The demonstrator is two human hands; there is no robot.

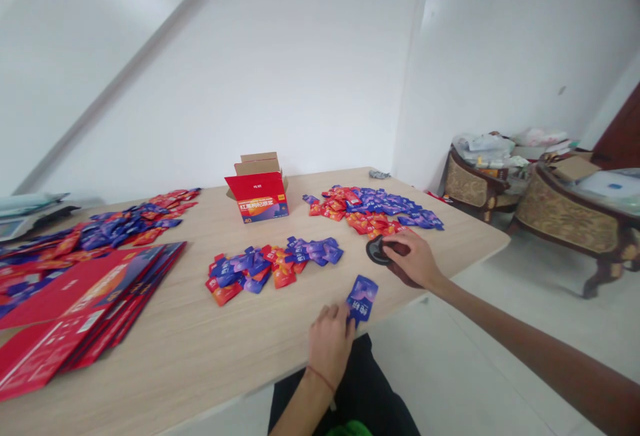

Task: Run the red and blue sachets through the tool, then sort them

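Observation:
My left hand [331, 343] rests at the near edge of the wooden table [210, 349], its fingers closed on a blue sachet [362, 297] that sticks up from them. My right hand [413, 259] reaches over the table's right side, curled over a small round black object [375, 251]. Just left of my hands lies a row of blue and orange-red sachets [273, 264]. An open red carton [259, 191] stands upright behind that row.
A larger spread of sachets [373, 209] lies at the back right, another heap [115, 226] at the back left. Flat red cartons [75, 309] are stacked at the left. Two ornate armchairs [565, 223] piled with items stand on the floor to the right.

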